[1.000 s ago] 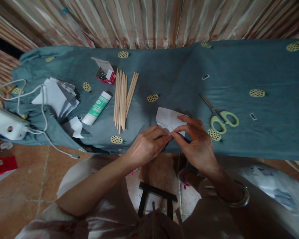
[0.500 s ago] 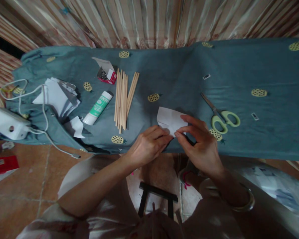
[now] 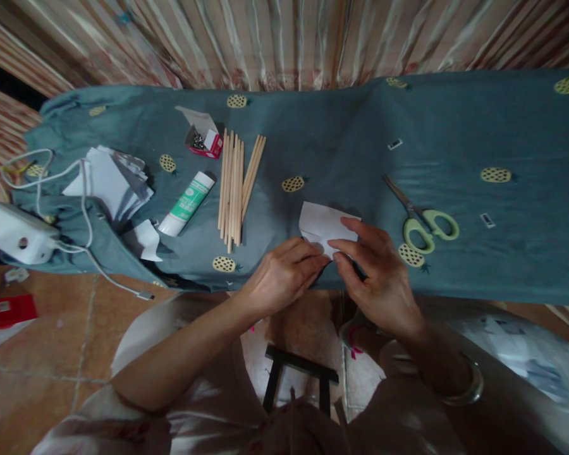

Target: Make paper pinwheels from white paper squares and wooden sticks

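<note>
Right hand (image 3: 382,272), pinch now wider, over paper (image 3: 321,219)

The paper (image 3: 321,221) is smooth and matt, with a crease. Beneath lies matt, softly wrinkled cloth (image 3: 332,151). The sticks (image 3: 230,189) are smooth, pale wood. Scissors (image 3: 411,210): metal blades, smooth plastic handles. The tube (image 3: 186,205) looks plastic, the box (image 3: 212,146) thin card, the bangle (image 3: 477,385) glossy metal, the curtain (image 3: 308,44) sheeny cloth.

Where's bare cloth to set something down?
Widest: right of the scissors, past the label beside them. Another: between wooden sticks and scissors, beyond the white paper. Crowded: the left end, with glue tube, red box, paper stack.
</note>
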{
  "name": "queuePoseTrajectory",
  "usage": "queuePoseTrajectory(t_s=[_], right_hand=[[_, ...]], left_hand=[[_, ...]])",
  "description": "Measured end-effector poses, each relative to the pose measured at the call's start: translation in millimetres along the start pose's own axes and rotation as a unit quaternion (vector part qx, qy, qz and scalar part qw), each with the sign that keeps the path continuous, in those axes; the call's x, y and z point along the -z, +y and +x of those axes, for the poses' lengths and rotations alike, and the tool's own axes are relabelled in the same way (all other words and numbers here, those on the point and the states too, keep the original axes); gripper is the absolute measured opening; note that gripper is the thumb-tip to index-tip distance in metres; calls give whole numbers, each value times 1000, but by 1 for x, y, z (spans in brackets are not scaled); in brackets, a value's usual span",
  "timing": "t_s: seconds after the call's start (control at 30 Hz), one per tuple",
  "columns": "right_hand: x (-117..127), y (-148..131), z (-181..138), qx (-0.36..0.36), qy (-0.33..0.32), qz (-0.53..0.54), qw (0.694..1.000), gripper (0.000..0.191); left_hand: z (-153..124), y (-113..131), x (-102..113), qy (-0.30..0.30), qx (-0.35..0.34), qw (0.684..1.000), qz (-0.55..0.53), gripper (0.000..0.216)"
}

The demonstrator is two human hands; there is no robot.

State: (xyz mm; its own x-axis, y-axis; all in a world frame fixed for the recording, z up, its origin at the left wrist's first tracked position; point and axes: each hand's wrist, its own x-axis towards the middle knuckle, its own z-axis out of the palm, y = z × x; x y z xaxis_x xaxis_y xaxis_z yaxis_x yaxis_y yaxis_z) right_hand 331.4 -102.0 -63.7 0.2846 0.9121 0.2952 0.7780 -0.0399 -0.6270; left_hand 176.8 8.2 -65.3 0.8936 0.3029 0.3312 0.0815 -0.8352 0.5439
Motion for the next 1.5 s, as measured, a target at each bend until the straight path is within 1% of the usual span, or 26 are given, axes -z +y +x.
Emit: queuePoseTrajectory(t_s=[0.1, 0.23, 0.43, 0.67, 0.77, 0.93, 1.07, 1.13, 1.23, 1.3, 1.37, 1.5], right_hand=[[-1, 1, -1, 13, -16, -5, 1000, 28], [-3, 2, -1, 18, -21, 3, 1000, 36], [-5, 4, 0, 40, -22, 3, 999, 44], [-11, 2, -3, 72, -10, -22, 997, 40], [-17, 0, -6, 74, -9, -21, 997, 42], [-18, -2, -8, 57, -12, -18, 998, 44], [-5, 5, -2, 38, -6, 20, 999, 45], [3, 9, 3, 16, 7, 27, 999, 44], [9, 16, 10, -24, 23, 1, 999, 42], [9, 18, 13, -37, 19, -19, 999, 40], [9, 19, 15, -40, 16, -26, 999, 37], [14, 16, 15, -55, 32, -18, 998, 33]], left_hand=[[1, 0, 0, 5, -4, 1000, 3, 14], [1, 0, 0, 10, -11, 1000, 4, 14], [1, 0, 0, -3, 0, 1000, -2, 16], [3, 1, 3, -16, 1, 1000, 1, 18], [4, 2, 4, -20, -2, 1000, 8, 17], [6, 2, 4, -23, -1, 1000, 16, 16], [7, 1, 3, -10, -9, 1000, 13, 16], [8, 1, 3, -6, -13, 1000, 20, 16], [8, 1, 2, -11, -14, 999, 27, 17], [7, 1, 3, -20, -13, 999, 29, 18], [7, 0, 5, -25, -15, 999, 36, 18], [7, -8, 16, -19, -6, 998, 60, 17]])
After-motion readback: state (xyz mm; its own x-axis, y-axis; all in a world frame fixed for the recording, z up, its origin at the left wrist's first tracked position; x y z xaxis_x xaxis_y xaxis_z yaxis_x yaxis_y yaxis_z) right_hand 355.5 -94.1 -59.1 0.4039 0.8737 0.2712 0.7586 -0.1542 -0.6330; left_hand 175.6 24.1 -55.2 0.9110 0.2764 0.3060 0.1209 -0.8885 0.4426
